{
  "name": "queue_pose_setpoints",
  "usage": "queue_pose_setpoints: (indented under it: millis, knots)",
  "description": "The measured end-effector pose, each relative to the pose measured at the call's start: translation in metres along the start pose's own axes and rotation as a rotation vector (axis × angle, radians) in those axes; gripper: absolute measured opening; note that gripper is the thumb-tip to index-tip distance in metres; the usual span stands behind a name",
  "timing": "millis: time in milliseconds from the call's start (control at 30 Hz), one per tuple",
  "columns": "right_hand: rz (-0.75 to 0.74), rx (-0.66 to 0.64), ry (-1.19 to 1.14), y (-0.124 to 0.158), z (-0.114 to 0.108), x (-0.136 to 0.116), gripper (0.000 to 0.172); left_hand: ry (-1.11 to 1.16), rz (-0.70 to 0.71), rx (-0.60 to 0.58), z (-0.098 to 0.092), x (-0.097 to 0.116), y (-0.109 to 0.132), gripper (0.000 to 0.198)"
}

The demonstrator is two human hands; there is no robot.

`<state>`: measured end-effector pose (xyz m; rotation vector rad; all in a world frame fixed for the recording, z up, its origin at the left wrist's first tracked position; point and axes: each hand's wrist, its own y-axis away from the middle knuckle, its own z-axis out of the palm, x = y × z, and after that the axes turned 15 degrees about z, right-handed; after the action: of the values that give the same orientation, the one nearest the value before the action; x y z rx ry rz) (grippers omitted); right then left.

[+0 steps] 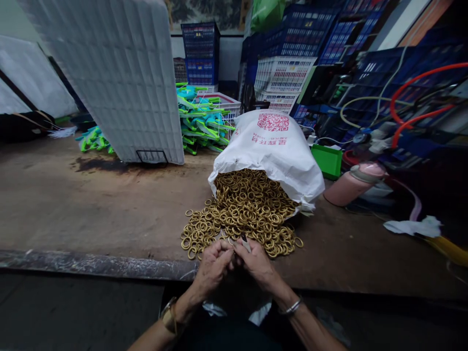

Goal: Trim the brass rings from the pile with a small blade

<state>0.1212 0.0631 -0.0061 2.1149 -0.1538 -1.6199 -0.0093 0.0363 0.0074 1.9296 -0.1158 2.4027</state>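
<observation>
A white woven sack (278, 146) lies on its side on the brown workbench (91, 204), and a heap of brass-coloured rings (244, 212) spills from its mouth toward me. Both my hands meet at the near edge of the heap. My left hand (213, 267) is curled, its fingertips pinched on something small among the rings; what it is stays hidden. My right hand (256, 261) is closed around a small dark tool (244, 240) whose tip sticks up between the fingers. A watch is on my left wrist, a bracelet on my right.
A tall white grid crate (120, 73) stands at the back left. Green and blue plastic parts (201, 122) are piled behind the sack. A pink flask (353, 183), a green box (327, 161) and red hoses (413, 105) crowd the right side. Blue crates stack behind.
</observation>
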Motion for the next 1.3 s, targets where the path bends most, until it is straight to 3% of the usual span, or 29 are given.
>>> queue_pose_setpoints:
  millis: [133,300,867,1000,1167,1300]
  knots:
    - [0.029,-0.082,-0.082,0.002,-0.001,0.001,0.034,0.122,-0.067,-0.063,-0.003,-0.002,0.0,0.029]
    - [0.075,-0.106,-0.132,0.004,-0.002,-0.003,0.034,0.273,-0.111,-0.057,-0.002,-0.002,0.001,0.028]
    - [0.155,-0.156,-0.253,0.006,0.0,-0.004,0.031,0.412,-0.197,-0.034,-0.002,-0.004,0.003,0.023]
    - [0.08,-0.064,-0.088,0.001,-0.001,0.002,0.03,0.427,-0.198,-0.022,-0.003,-0.006,0.005,0.024]
    - [-0.134,0.184,0.287,0.0,-0.004,0.009,0.019,0.339,-0.189,0.042,-0.003,-0.005,0.005,0.029]
    - [-0.225,0.208,0.623,0.008,-0.001,0.013,0.018,0.247,-0.144,0.06,-0.002,-0.007,0.004,0.031]
